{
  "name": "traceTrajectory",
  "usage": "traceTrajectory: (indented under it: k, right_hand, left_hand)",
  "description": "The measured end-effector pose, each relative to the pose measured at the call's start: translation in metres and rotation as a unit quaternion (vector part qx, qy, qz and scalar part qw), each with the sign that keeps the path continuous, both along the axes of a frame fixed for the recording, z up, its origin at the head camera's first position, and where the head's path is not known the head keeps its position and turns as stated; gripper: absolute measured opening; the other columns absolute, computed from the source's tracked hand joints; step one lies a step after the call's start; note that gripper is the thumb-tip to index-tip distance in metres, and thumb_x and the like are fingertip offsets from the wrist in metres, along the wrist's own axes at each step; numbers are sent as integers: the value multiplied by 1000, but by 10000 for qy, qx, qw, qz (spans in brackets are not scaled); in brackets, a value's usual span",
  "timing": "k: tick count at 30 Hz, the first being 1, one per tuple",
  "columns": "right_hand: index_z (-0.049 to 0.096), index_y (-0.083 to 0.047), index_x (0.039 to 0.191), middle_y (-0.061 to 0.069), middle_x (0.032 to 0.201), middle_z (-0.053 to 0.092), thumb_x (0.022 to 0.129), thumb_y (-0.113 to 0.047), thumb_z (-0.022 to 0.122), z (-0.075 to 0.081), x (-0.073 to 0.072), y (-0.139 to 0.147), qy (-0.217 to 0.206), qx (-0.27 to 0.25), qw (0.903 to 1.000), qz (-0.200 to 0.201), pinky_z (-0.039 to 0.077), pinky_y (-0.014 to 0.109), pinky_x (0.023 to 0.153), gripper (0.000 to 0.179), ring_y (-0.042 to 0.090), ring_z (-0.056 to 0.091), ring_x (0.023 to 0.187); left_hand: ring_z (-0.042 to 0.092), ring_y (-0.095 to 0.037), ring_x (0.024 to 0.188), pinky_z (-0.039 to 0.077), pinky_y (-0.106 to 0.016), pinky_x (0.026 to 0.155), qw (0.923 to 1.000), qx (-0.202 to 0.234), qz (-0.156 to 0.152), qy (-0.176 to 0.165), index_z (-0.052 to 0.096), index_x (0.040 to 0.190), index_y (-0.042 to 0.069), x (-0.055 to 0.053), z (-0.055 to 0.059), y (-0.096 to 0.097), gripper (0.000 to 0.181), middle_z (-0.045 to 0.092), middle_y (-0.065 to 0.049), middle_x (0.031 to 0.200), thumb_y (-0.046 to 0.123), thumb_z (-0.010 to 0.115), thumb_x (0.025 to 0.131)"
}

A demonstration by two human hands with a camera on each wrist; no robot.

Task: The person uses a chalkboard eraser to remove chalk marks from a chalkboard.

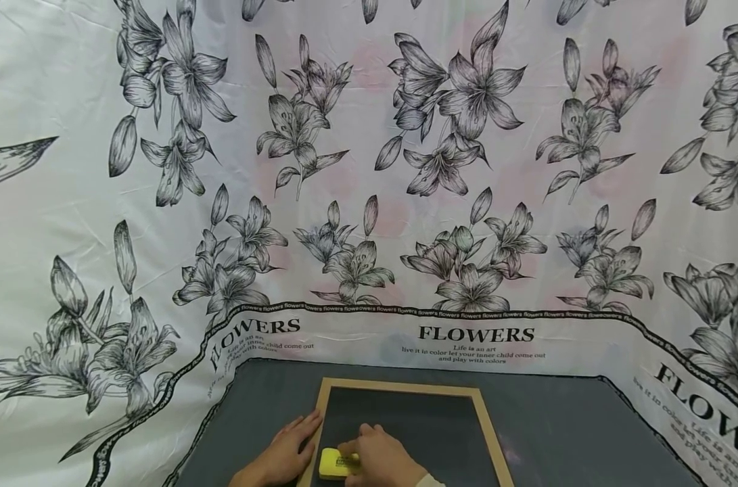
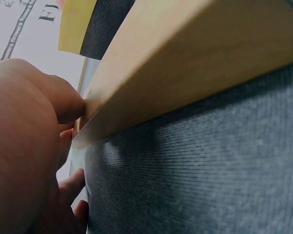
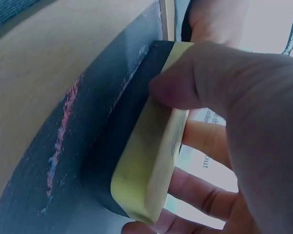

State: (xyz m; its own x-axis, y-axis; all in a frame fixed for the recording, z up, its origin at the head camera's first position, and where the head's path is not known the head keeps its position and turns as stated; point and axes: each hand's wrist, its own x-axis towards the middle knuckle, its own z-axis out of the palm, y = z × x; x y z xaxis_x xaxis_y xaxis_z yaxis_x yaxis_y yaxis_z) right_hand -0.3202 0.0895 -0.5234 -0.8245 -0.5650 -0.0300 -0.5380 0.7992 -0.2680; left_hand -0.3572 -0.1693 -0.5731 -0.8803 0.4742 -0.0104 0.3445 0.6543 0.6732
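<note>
A small chalkboard (image 1: 429,423) with a pale wooden frame (image 1: 492,433) lies on the dark grey surface. My right hand (image 1: 383,461) grips a yellow chalkboard eraser (image 1: 330,465) near the board's left side. In the right wrist view, the thumb is along one side of the eraser (image 3: 139,151) and the fingers are at the other, its dark felt face down at the board. Beside the eraser runs a streak of pink and bluish chalk (image 3: 63,134). My left hand (image 1: 286,452) rests at the left frame edge; its thumb touches the wood (image 2: 151,63), other fingers extended beside it.
A white cloth (image 1: 356,338) printed with black lilies and the word FLOWERS rises behind and at both sides. The dark grey tabletop (image 1: 563,426) extends on either side of the chalkboard.
</note>
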Motion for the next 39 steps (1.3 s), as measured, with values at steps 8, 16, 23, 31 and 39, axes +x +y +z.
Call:
traceTrajectory:
  k: [8, 16, 23, 31, 39]
  right_hand:
    - [79, -30, 137, -14, 92, 61, 90, -38, 85, 9, 0, 12, -127, -591, 9979, -244, 46, 24, 62, 48, 3, 49, 73]
    - [80, -22, 135, -10, 94, 66, 90, -47, 83, 44, -4, 44, 195, -844, 9937, -714, 48, 30, 63, 52, 6, 53, 75]
    - [80, -14, 133, -3, 103, 75, 95, -44, 84, 66, -4, 88, 498, -1177, 9868, -994, 52, 33, 64, 49, 7, 60, 78]
    - [80, -9, 130, -3, 91, 74, 93, -41, 87, 81, -1, 138, 605, -1258, 9694, -2021, 53, 33, 58, 49, 9, 62, 69]
    - [76, -3, 137, 3, 99, 77, 92, -48, 86, 78, 4, 181, 451, -1056, 9515, -2854, 57, 35, 57, 64, 12, 67, 72]
  left_hand:
    - [30, -63, 157, 21, -85, 123, 10000, 32, 8, -75, 46, 167, 7, -1, -3, -1, 59, 38, -21, 176, 27, 58, 113]
    - [30, -62, 158, 21, -85, 123, 9999, 7, 81, -80, 46, 167, 8, -4, 0, 2, 59, 38, -19, 176, 22, 61, 112]
    - [29, -63, 158, 19, -86, 122, 9999, 65, -26, -118, 43, 168, 5, -3, -4, 1, 60, 36, -20, 177, 23, 57, 113]
    - [29, -64, 157, 19, -88, 121, 9999, 56, -14, -116, 45, 168, 6, -4, 0, 1, 60, 36, -21, 177, 23, 59, 112]
    - [29, -66, 155, 21, -89, 119, 9997, 189, -85, -111, 46, 167, 8, -16, -19, -5, 63, 38, -20, 176, 35, 60, 112]
